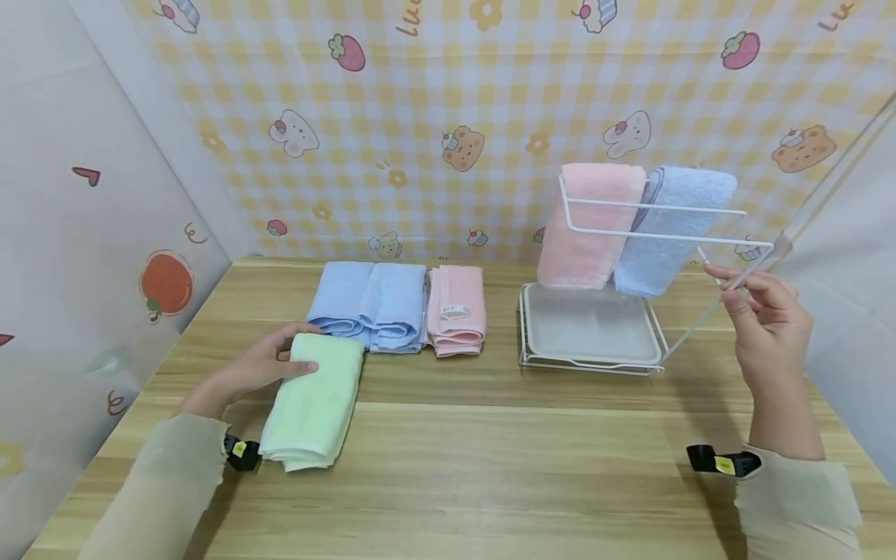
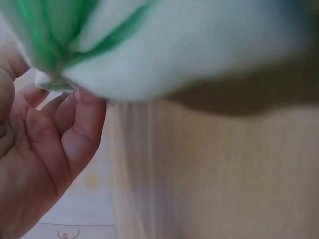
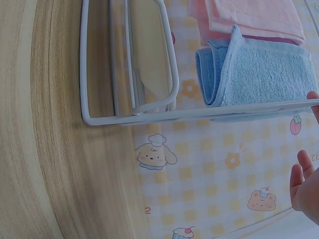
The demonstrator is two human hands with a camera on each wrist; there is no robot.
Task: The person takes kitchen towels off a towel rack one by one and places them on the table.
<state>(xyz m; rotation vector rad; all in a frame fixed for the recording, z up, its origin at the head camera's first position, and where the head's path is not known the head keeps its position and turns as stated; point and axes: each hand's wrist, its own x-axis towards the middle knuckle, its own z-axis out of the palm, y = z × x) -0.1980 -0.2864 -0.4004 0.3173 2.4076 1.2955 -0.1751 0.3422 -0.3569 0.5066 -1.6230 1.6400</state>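
- Left hand (image 1: 262, 363): grasping the green towel (image 1: 315, 408) at its upper-left edge, thumb on top, fingers behind.
- Right hand (image 1: 775, 327): pinching the slanted side wire of the white rack (image 1: 672, 237).
- Clock set on head view, 12 = away from person. Green towel's middle at 4 o'clock from left hand; that hand is the nearer one. Whether it lies fully on the table (image 1: 504, 474): cannot tell.
- Towel's long axis roughly 1 to 7; rack's top rails run about 9 to 3, so crosswise.
- Rack's top rails at 2 o'clock from green towel, well apart; right hand nearer to rack.
- On rack, draped: pink towel (image 1: 588, 260), blue towel (image 1: 644, 272) at its 3 o'clock.
- From green towel: folded blue towels (image 1: 343, 288) at 1, folded pink towel (image 1: 469, 292) at 2.
- Writing: white label (image 1: 455, 312) on folded pink towel, print too small. Backdrop lettering (image 1: 411, 17) reads "luc", cut off. No brand readable.
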